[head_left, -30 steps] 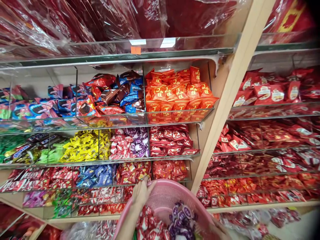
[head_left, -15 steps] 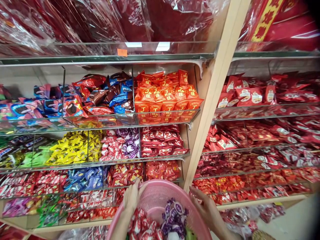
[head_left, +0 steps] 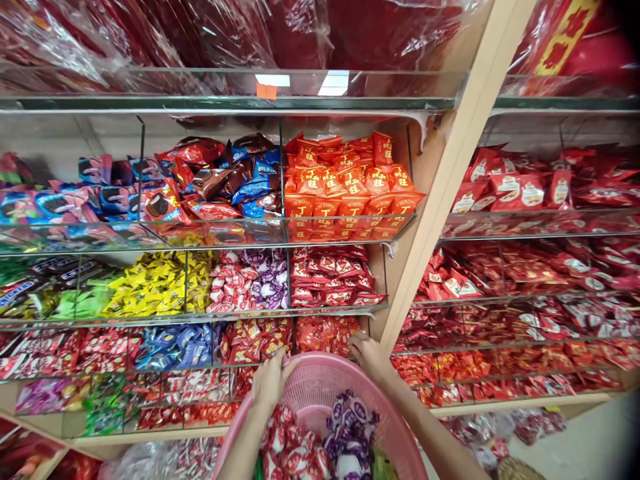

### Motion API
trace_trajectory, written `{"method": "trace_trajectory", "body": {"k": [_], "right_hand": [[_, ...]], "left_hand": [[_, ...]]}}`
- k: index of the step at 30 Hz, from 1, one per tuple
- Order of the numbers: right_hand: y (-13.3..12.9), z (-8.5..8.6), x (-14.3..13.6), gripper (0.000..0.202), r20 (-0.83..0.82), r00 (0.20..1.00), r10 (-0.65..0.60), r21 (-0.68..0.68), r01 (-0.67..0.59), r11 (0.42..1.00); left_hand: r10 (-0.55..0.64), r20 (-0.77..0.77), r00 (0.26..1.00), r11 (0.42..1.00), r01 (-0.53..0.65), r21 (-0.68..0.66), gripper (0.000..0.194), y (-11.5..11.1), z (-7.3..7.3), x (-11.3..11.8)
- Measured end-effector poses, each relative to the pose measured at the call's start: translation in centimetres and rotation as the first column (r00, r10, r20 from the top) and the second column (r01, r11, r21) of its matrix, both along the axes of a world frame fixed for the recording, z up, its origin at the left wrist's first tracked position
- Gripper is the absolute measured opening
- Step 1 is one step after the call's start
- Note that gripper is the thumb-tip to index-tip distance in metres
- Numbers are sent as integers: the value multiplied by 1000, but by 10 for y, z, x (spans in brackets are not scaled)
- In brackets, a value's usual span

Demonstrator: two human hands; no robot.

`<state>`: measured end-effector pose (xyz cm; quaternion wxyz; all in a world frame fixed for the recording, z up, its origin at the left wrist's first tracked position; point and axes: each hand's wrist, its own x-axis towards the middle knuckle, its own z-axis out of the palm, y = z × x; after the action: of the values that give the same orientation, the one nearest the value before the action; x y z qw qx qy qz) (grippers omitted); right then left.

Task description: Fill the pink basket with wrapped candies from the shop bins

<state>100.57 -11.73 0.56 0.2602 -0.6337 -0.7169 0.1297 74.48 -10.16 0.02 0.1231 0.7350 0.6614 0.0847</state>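
A pink plastic basket (head_left: 320,365) is in front of me at the bottom of the view. Inside it lie red-and-white wrapped candies (head_left: 293,443) and purple-and-white wrapped candies (head_left: 351,427), with a few green wrappers at the lower right. My left hand (head_left: 269,381) is closed on the basket's left far rim. Beyond the far rim, my right hand (head_left: 369,355) reaches to the shelf, its fingers bent at the edge of a compartment of red wrapped candies (head_left: 325,335). I see nothing held in those fingers.
Glass-fronted shelves of sorted sweets surround the basket: yellow packets (head_left: 160,283), blue packets (head_left: 185,345), orange-red packets (head_left: 350,190). A slanting wooden post (head_left: 435,220) divides the left shelves from the right ones. Clear plastic-wrapped red goods (head_left: 200,33) fill the top shelf.
My right hand has moved from beside the basket's right rim up and left to the red candies on the shelf. My left hand stays on the rim. The view has shifted slightly.
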Motion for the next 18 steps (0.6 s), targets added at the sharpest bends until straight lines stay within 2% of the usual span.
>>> {"method": "trace_trajectory", "body": {"k": [3,5,8,10,12,15,18], "right_hand": [[-8,7,3,27,-202,979,15,129,12,992],[-12,11,1,28,-380,925,-10,153,73,985],[-18,18,-9,33,-639,767,-48,28,85,996],[-19,20,-20,33,-747,664,-36,-48,1,999],[-18,19,-32,30,-788,616,-1,-91,-115,989],[-12,8,-50,21,-761,644,77,-140,-279,950],[-5,-12,-68,15,-646,753,129,-219,-344,913]], "left_hand": [[4,-8,1000,1000,-4,15,46,0,-3,-1],[-1,-11,1000,1000,1,20,48,1,-5,-1],[-3,-19,1000,1000,3,27,51,3,-8,-1],[-2,-24,1000,1000,3,27,52,3,-8,-1],[0,-23,1000,1000,1,17,52,3,-6,0],[3,-34,999,1000,-2,22,50,1,-4,1],[-11,-30,999,1000,12,19,50,0,-2,1]]}}
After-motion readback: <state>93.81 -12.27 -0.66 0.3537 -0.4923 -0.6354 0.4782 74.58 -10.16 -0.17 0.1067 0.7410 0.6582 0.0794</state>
